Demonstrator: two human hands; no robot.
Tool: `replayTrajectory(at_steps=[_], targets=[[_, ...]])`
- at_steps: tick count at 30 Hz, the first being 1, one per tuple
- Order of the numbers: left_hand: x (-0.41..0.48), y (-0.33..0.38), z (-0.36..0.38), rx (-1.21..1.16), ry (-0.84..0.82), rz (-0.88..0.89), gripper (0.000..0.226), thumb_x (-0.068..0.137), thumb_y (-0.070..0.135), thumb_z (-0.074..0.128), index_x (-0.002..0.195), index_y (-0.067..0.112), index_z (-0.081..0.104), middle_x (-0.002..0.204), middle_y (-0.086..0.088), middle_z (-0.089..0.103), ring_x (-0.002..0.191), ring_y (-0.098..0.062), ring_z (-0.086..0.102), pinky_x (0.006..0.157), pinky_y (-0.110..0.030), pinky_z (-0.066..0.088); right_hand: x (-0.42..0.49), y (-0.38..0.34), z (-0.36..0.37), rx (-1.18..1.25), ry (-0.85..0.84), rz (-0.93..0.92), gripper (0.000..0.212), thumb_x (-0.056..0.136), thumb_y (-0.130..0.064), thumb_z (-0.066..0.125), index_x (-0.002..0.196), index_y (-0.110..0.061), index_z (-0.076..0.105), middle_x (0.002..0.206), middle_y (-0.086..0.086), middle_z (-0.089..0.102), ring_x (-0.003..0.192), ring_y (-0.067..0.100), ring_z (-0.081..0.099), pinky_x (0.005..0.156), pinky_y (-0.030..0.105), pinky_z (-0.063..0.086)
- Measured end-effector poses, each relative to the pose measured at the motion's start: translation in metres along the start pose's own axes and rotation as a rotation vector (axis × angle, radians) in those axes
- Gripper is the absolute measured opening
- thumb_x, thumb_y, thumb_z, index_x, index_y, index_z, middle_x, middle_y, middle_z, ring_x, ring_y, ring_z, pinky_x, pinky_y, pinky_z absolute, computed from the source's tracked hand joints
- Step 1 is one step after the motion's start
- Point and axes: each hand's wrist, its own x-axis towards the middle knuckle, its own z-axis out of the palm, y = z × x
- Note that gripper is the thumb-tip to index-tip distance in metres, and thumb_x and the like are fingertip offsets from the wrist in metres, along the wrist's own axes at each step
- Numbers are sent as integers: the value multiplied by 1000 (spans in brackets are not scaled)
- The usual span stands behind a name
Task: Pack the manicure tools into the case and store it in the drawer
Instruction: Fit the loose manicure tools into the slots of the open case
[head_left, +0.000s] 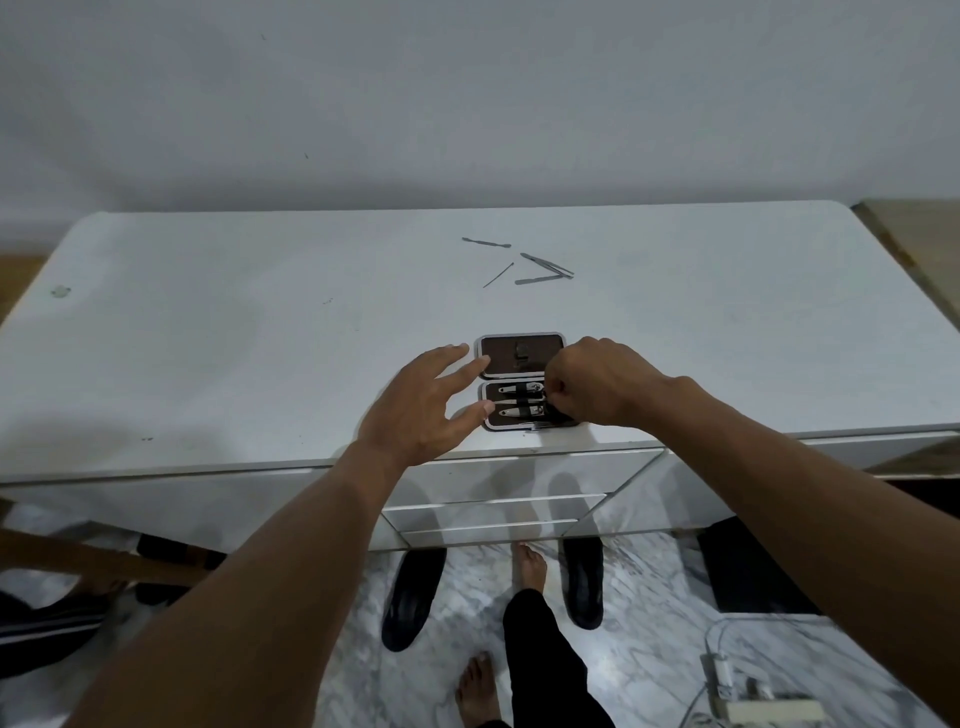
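Item 1: small brown hinged manicure case (519, 356) with a pale rim, lying open at the front edge of the white bench (260, 338), directly above the white drawer front (493, 483). The lid lies flat on the far side and the tray on the near side. Its long axis runs left to right.

Item 2: tray contents, 3 pieces strapped parallel to that axis: 2 steel nail clippers (519, 388) with a slim steel tool (517, 400) between them.

Item 3: left hand (421, 410), fingers spread wide and straight, tips against the case's left edge, probably bracing it against sliding.

Item 4: right hand (597, 382), fingers curled tight, pinching at the right end of the slim steel tool, apparently seating it under its strap. The exact contact is partly hidden.

Item 5: 4 loose slender steel implements (537, 280), scattered at mixed angles well behind the case, unpacked.

Status: packing is partly done. The case is not yet closed or stored.
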Motion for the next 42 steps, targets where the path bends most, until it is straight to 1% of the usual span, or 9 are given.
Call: replayTrajectory(at_steps=[7,14,19,22,24,28,33,37,42], targets=[[2,-1,1,52,-3,16,60,91,60,36,143,30,42,153,-7,35,143,-19,25,118,-42,11,10,10,-8,65,50,26,15,82,-24,52,80,-19,67,87,7,71,76,32,62,68,35,53],[4,-4,1,15,7,-10,56,91,58,40,140,31,46,150,-3,41,141,-17,30,118,-38,15,53,28,-22,67,134,127,20,86,-22,49,90,-13,67,93,11,70,84,36,64,73,39,55],[5,-3,1,-22,51,-18,53,89,54,48,136,29,53,146,-3,46,138,-17,36,116,-42,23,97,46,-29,17,189,195,18,86,-12,49,94,-7,64,92,15,68,77,37,62,62,33,45],[6,-2,0,-36,49,-24,52,89,53,49,136,30,52,146,-2,46,138,-15,35,116,-42,24,121,53,-34,2,188,222,19,85,-9,48,97,-6,63,93,15,67,72,34,55,61,32,39],[7,-3,0,-46,47,-27,52,88,53,51,135,30,52,146,-1,46,138,-14,35,115,-42,25,133,56,-37,-6,172,243,19,85,-8,50,98,-6,62,97,14,65,77,34,56,64,32,39],[7,-3,0,-38,49,-30,51,87,51,55,134,30,54,145,-1,47,137,-15,37,114,-42,28,152,58,-41,-1,109,282,5,82,-7,52,87,-8,52,95,13,58,85,35,56,68,33,40],[6,-1,-1,-54,53,-33,52,87,50,56,134,31,53,145,0,46,138,-13,36,115,-39,26,166,59,-42,15,65,305,15,82,-7,50,96,-6,56,104,15,61,94,37,60,71,34,40],[7,-1,-1,-52,46,-34,52,87,51,55,135,32,52,146,1,45,139,-13,34,114,-41,27,172,58,-45,10,63,300,8,81,-2,49,83,-9,44,98,16,62,77,34,50,69,34,39],[7,0,-2,-52,55,-33,52,86,50,56,134,31,53,145,1,46,138,-13,36,113,-40,27,176,57,-47,68,119,314,7,86,-12,50,84,-9,44,88,15,58,73,32,47,66,34,37]])
